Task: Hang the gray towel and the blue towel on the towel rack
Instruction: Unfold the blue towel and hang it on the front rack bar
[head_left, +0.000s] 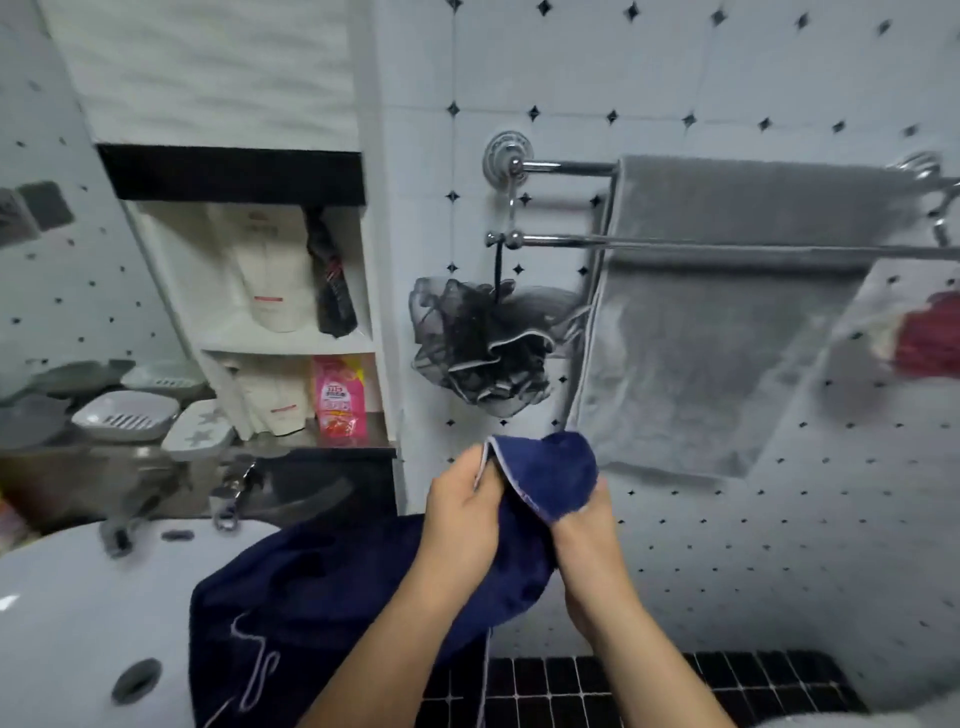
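The gray towel (727, 332) hangs over the upper bar of the chrome towel rack (561, 167) on the tiled wall, behind the lower bar (675, 244). The blue towel (322, 597) lies draped over the right edge of the white sink, and one end of it is lifted below the rack. My left hand (462, 509) pinches the towel's light-trimmed edge. My right hand (587, 525) grips the same raised end from the right. Both hands sit below the gray towel's lower left corner.
A black mesh bath sponge (483, 343) hangs from the rack's lower bar at its left end. The white sink (67, 623) with a tap (228, 493) is at lower left. Soap dishes (124, 415) and shelves with bottles and a pink pouch (340, 400) stand behind it. Something red (930, 332) hangs at right.
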